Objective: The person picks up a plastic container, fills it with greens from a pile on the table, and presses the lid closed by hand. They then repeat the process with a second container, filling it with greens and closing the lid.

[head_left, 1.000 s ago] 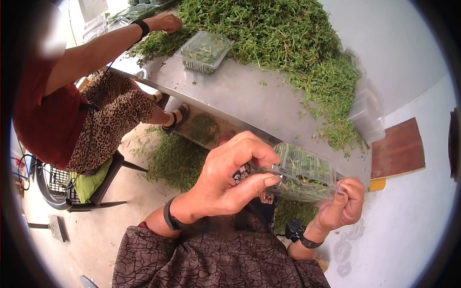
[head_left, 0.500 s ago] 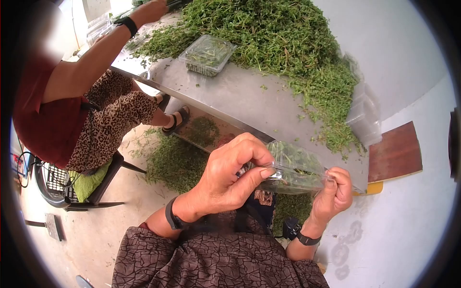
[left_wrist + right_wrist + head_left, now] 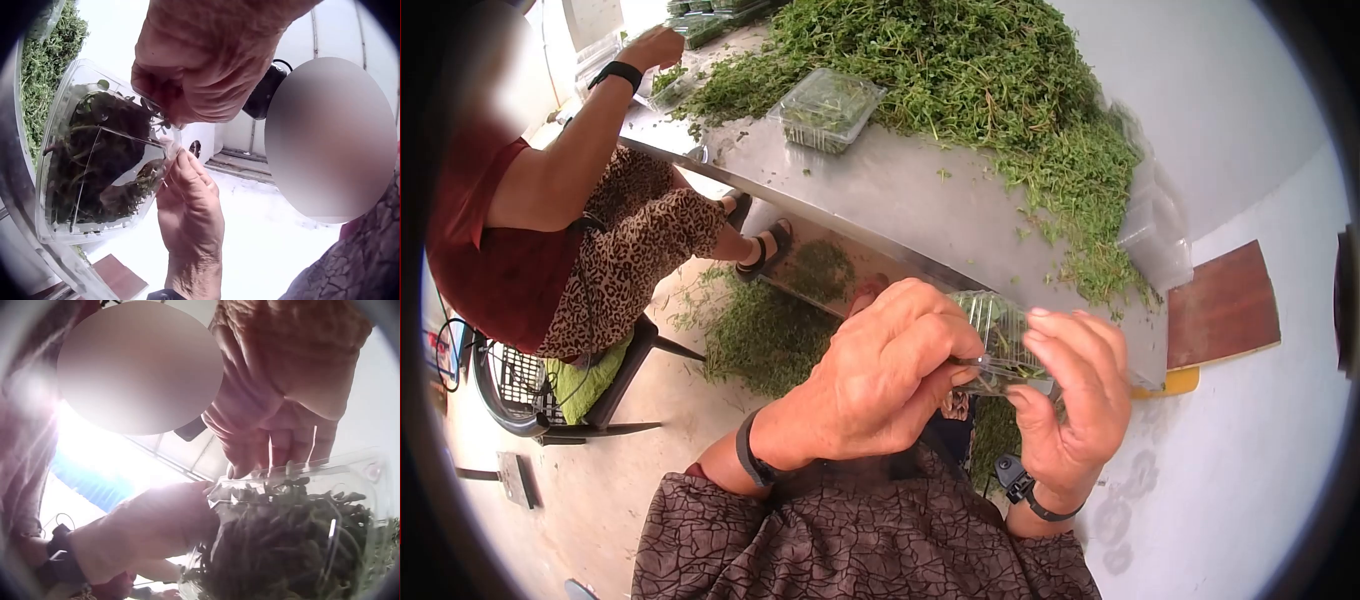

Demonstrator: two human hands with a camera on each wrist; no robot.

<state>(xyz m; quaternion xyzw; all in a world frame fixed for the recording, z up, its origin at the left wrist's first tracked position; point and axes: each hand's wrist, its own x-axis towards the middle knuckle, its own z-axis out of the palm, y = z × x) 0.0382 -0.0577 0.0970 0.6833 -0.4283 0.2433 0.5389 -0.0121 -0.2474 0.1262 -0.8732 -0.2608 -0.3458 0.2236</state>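
Note:
A clear plastic clamshell box (image 3: 990, 315) filled with green leafy sprigs is held up in front of the table edge. My left hand (image 3: 890, 370) pinches its near-left rim between thumb and bent fingers. On the other side my right hand (image 3: 1080, 395) curves over the lid, thumb lower down at the front rim. In the left wrist view, the thumb and fingertips of the right hand (image 3: 190, 212) pinch the box's edge close to the left hand (image 3: 206, 75). Stems and leaves press against the clear wall of the box (image 3: 294, 537) in the right wrist view.
A large heap of green sprigs (image 3: 960, 80) covers the back of the metal table (image 3: 900, 190). A filled box (image 3: 828, 112) sits there, with stacked clear containers (image 3: 1155, 235) at the right. Another person's arm (image 3: 565, 155) reaches over the table's left end. More greens (image 3: 760, 330) lie below.
My right hand has shifted from the box's far-right corner inward, its fingers now over the lid near my left hand. The other person's hand has moved left across the table.

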